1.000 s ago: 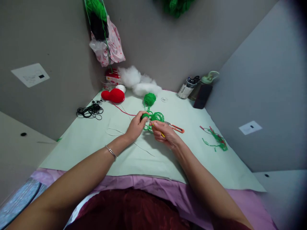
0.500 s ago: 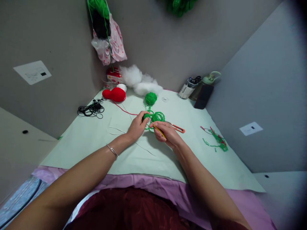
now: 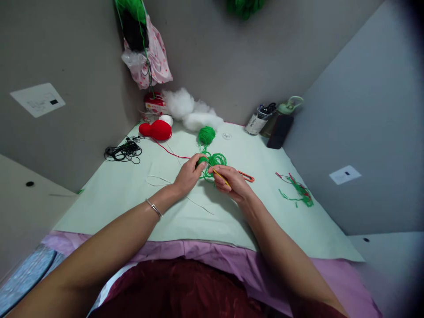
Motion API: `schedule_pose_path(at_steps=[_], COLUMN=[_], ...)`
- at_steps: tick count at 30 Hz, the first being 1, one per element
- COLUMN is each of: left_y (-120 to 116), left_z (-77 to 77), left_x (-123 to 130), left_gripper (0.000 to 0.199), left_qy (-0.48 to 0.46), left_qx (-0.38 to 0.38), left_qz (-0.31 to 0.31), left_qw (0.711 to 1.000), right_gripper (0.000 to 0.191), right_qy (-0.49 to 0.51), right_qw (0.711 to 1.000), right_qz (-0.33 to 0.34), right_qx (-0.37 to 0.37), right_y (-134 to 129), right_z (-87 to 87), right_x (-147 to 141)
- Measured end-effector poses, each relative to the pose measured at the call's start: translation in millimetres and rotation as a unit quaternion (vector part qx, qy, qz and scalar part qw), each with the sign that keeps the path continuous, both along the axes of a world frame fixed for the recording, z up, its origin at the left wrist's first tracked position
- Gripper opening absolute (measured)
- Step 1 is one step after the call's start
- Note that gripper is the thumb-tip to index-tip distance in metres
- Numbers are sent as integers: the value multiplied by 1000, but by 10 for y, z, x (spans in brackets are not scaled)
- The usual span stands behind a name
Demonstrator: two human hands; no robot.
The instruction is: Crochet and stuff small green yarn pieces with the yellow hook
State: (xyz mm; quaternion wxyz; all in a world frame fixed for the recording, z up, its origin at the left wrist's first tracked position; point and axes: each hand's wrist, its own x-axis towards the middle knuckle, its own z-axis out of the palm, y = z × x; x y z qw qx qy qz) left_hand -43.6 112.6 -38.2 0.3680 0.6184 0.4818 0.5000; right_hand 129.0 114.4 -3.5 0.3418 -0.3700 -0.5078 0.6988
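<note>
Near the middle of the table, my left hand (image 3: 189, 173) is closed around a small green yarn piece (image 3: 202, 161), mostly covered by the fingers. My right hand (image 3: 231, 180) grips a crochet hook with a yellow handle (image 3: 221, 177), its metal end reaching to the green piece. Loose green yarn loops (image 3: 217, 160) lie just behind my hands, and a green yarn ball (image 3: 206, 135) sits beyond them. An orange cutter (image 3: 246, 176) lies right of my right hand, partly covered by it. A red yarn strand runs from the red yarn bundle (image 3: 160, 130) toward my left hand.
White stuffing (image 3: 185, 108) is heaped at the back. Black cord (image 3: 124, 151) lies at the left, green and red yarn scraps (image 3: 302, 190) at the right. A pen cup (image 3: 256, 121), green-lidded bottle (image 3: 287, 106) and dark phone (image 3: 280, 131) stand at the back right.
My right hand and the hook have shifted slightly right, away from my left hand, and cover more of the orange cutter. My left hand still holds the green piece. The view has shifted slightly.
</note>
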Motion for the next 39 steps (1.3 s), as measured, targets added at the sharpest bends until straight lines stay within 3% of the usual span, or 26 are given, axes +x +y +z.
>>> schedule_pose_path(at_steps=[3, 5, 7, 9, 11, 12, 15, 18, 20, 22, 25, 27, 31, 33, 36, 37, 39], left_y=[1, 8, 16, 20, 16, 10, -12, -17, 8, 60, 152, 188, 173, 151, 126, 119, 101], left_z=[27, 35, 40, 49, 67, 79, 120, 130, 110, 77, 41, 43, 89, 109, 118, 116, 108], left_x=[-1, 4, 10, 11, 5, 1, -5, 5, 9, -8, -82, -134, -161, -145, -110, -94, -53], left_gripper=[17, 17, 18, 18, 18, 18, 21, 24, 23, 21, 23, 24, 25, 25, 24, 24, 23], left_qy=[9, 11, 10, 4, -6, -13, -35, -56, -69, -87, -125, -148, -187, -205, -222, -226, -233], left_qx=[0, 3, 7, 9, 10, 10, 15, 25, 25, 18, 0, -3, 0, 0, -5, -7, -14], left_qz=[4, 11, 16, 13, 3, -4, -13, -1, 6, 18, 59, 69, 32, 9, -13, -17, -23], left_qw=[1000, 1000, 1000, 1000, 1000, 1000, 999, 998, 997, 996, 990, 987, 982, 979, 975, 974, 972], right_gripper=[27, 27, 25, 22, 18, 18, 26, 30, 29, 28, 33, 35, 27, 21, 17, 18, 22], right_qy=[-16, -67, -159, -250, -292, -292, -196, -29, 47, 74, 48, 30, -57, -195, -348, -357, -316], right_qw=[999, 990, 958, 908, 881, 881, 939, 995, 998, 990, 957, 937, 966, 937, 862, 855, 876], right_qz=[-31, -58, -78, -81, -74, -72, -57, 8, 51, 109, 278, 346, 233, 208, 161, 118, 16], right_qx=[40, 114, 227, 327, 365, 365, 275, 93, 2, -42, -61, -38, 101, 201, 332, 358, 365], right_y=[-78, -148, -220, -280, -314, -318, -274, -174, -127, -132, -221, -264, -172, -85, -4, 6, 11], right_z=[-7, -21, -29, -25, -10, 1, 36, 64, 71, 63, 36, 27, 63, 85, 81, 71, 43], right_x=[-71, -114, -141, -152, -156, -159, -156, -109, -58, -22, -30, -52, 50, 177, 297, 287, 182])
